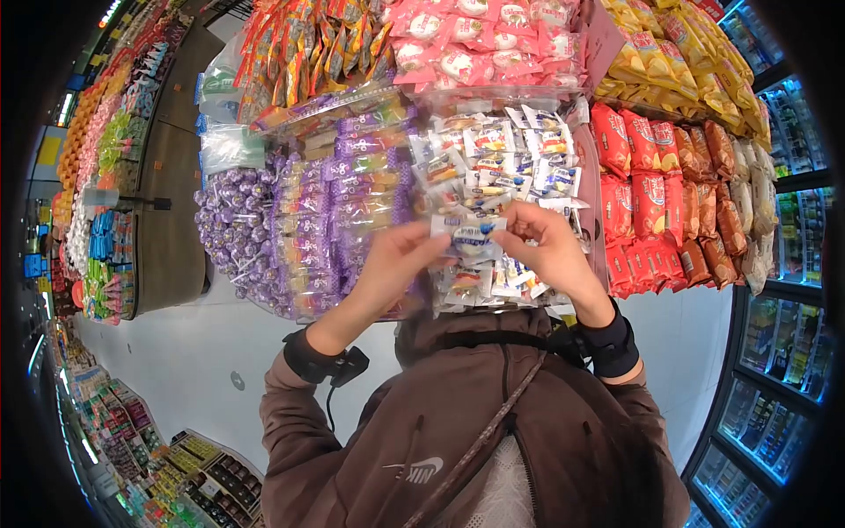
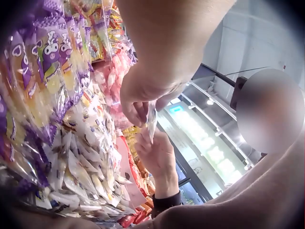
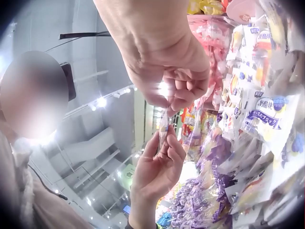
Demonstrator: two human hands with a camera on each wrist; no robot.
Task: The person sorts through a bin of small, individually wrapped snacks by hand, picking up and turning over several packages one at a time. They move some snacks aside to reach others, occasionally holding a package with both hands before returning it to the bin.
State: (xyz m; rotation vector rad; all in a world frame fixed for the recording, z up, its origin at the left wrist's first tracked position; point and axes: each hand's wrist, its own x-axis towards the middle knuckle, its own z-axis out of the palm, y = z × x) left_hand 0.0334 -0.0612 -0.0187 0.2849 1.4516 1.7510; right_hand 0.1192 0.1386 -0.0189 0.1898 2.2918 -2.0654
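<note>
A small white and blue candy packet is held up between both hands, over the compartment of similar packets. My left hand pinches its left end between thumb and fingers. At the opposite end, the thumb and fingertips of my right hand grip the wrapper, the other fingers curled. Seen edge-on in the left wrist view, the packet looks thin and flat. The right wrist view also shows the packet with fingertips on both ends.
Purple-wrapped snacks and purple lollipops lie to the left. Red packets fill the right side, beyond a clear divider. Pink bags sit behind. Lit refrigerated shelves line the far right.
</note>
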